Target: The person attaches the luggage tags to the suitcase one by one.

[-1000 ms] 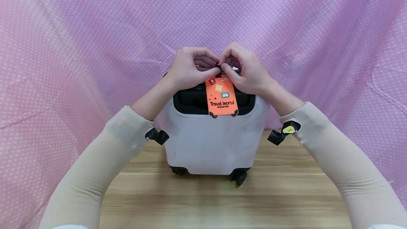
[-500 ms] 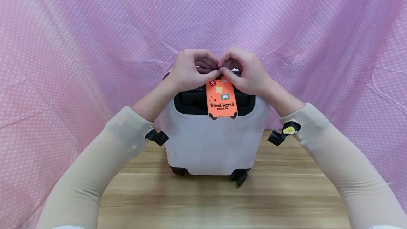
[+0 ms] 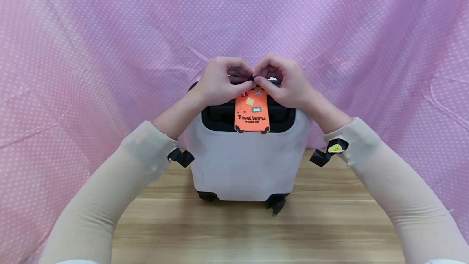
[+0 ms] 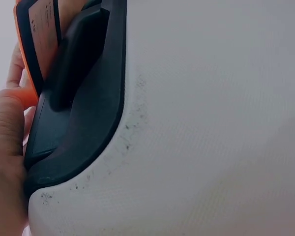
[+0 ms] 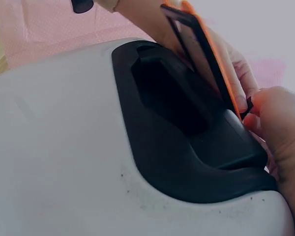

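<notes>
An orange luggage tag (image 3: 251, 111) lettered "Travel World" hangs over the black top panel (image 3: 220, 119) of a white suitcase (image 3: 249, 166). My left hand (image 3: 220, 81) and right hand (image 3: 287, 82) meet above the tag, thumbs and forefingers pinching its small black strap (image 5: 249, 105). Most of that strap is hidden by my fingers. The right wrist view shows the tag's black-framed back, tilted beside a dark recess (image 5: 172, 98) in the panel. In the left wrist view the tag (image 4: 42, 44) stands near my left thumb (image 4: 12, 110).
The suitcase stands upright on small black wheels (image 3: 276, 206) on a wood-grain surface (image 3: 234, 235). A pink dotted cloth (image 3: 227, 15) hangs behind and at both sides. Black bands (image 3: 181, 158) stick out from the sleeve cuffs.
The tag has shifted slightly to the left and hangs a little straighter. Both hands came down slightly at first and keep their pinch on the strap. The suitcase stays in place.
</notes>
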A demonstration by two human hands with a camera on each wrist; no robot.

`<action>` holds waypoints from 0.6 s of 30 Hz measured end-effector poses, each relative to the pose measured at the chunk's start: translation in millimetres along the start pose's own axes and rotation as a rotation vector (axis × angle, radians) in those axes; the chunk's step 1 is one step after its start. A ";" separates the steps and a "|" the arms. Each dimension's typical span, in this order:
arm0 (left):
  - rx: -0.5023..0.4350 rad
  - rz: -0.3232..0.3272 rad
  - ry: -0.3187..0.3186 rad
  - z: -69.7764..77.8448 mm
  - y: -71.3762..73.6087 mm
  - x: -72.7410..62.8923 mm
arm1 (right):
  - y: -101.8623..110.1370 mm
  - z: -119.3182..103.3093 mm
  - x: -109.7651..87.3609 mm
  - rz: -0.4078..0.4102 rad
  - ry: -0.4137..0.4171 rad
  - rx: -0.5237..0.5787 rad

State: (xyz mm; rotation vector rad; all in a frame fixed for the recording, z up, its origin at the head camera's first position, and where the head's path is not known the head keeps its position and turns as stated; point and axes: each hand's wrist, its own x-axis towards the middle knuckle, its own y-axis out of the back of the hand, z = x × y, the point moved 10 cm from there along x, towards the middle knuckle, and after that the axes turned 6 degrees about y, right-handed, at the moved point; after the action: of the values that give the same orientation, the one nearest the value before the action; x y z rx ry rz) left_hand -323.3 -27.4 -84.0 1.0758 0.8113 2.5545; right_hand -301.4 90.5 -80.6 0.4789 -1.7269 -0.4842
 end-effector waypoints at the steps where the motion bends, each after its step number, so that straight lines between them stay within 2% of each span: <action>1: -0.007 -0.005 -0.004 0.8 -0.7 -0.2 | 0.3 0.3 -0.2 0.003 -0.001 0.018; 4: -0.035 -0.018 -0.009 1.6 -1.2 -0.6 | 1.1 0.6 -0.3 0.009 0.002 0.058; 9: -0.106 -0.021 0.023 -2.2 0.6 -0.8 | 3.6 0.0 -0.7 0.025 0.015 0.100; 15: -0.094 -0.003 0.027 -4.7 3.4 -1.4 | 5.3 2.7 -0.1 0.046 0.011 0.121; 18: -0.130 -0.005 0.017 -4.1 2.9 -0.4 | 8.5 4.8 -0.5 0.072 -0.008 0.130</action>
State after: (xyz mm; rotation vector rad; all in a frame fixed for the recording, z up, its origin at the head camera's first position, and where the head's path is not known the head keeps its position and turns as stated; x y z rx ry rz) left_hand -326.0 -31.6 -84.9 1.0116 0.6405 2.5757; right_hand -306.4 98.1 -77.1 0.5061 -1.7837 -0.3247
